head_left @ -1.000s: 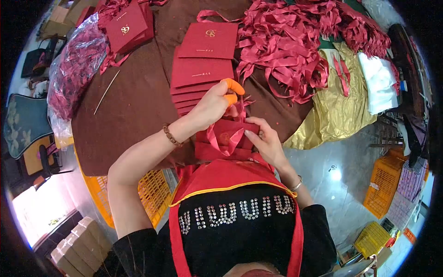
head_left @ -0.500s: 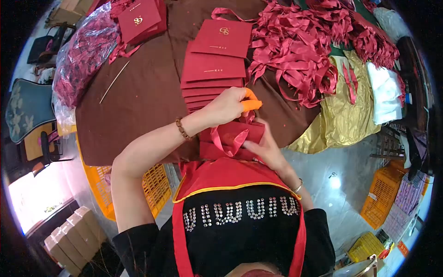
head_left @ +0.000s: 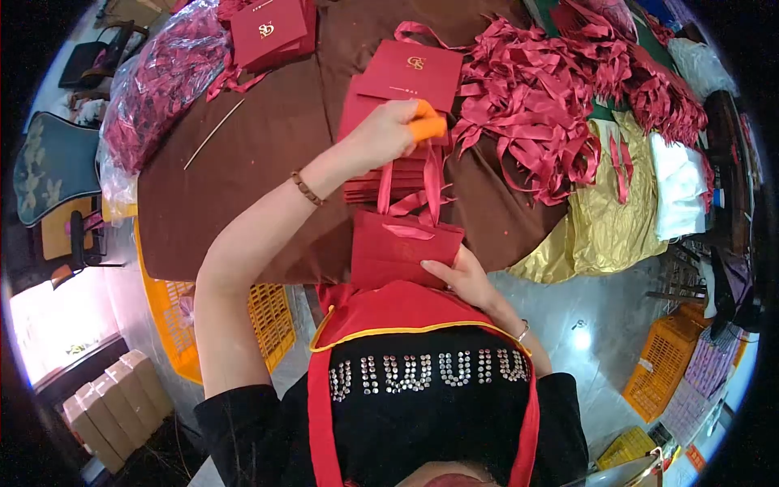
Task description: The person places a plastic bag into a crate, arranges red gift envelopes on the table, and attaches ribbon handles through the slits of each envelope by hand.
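My left hand point(head_left: 393, 132), with orange covers on two fingers, is closed on a pink ribbon point(head_left: 434, 183) pulled up from a red paper bag point(head_left: 398, 247). The bag lies at the table's front edge against the red apron point(head_left: 406, 304). My right hand point(head_left: 466, 278) grips the bag's right side, thumb on its face and fingers hidden behind it. A second ribbon loop shows at the bag's top. Just beyond, a fanned stack of red bags point(head_left: 414, 73) with gold print lies partly under my left hand.
A heap of pink ribbons point(head_left: 527, 105) lies right of the stack, beside gold cloth point(head_left: 613, 219) and white plastic bags point(head_left: 677, 183). At the left are a thin stick point(head_left: 213, 134), a plastic-wrapped bundle point(head_left: 162, 97) and more red bags point(head_left: 272, 32). Orange crates point(head_left: 661, 365) stand below.
My left hand has risen away from the bag, drawing the ribbon taut upward. My right hand has moved slightly lower on the bag's side. The view has shifted.
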`<action>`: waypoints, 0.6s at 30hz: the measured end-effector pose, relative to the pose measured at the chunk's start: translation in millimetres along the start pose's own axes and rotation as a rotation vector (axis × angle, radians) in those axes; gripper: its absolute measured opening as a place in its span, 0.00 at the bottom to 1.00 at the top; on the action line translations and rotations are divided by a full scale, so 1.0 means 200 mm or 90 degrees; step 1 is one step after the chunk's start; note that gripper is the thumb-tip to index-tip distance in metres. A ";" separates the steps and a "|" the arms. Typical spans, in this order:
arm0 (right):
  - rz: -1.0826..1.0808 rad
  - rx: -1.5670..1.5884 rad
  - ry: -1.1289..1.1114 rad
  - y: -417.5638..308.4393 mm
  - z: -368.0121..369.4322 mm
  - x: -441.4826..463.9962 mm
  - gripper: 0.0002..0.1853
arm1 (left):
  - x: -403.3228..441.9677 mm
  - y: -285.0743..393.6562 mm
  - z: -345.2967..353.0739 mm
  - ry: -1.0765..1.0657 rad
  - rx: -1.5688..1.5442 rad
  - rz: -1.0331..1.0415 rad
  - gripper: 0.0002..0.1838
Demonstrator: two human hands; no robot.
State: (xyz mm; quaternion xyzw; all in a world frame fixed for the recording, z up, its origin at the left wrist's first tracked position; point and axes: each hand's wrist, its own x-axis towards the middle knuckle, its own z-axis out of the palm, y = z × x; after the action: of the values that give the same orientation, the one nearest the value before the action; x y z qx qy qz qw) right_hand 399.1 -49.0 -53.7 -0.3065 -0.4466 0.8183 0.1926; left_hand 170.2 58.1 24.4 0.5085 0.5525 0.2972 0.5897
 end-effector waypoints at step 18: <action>-0.036 0.291 -0.032 -0.15 -0.02 0.18 0.21 | -0.70 -0.15 -0.09 0.256 -0.270 0.170 0.30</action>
State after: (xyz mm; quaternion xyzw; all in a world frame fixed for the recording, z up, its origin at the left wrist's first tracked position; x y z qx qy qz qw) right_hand 376.6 -10.1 -42.1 -0.2216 -0.2624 0.9000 0.2683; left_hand 117.4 -73.8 47.4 0.3735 0.5116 0.5752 0.5176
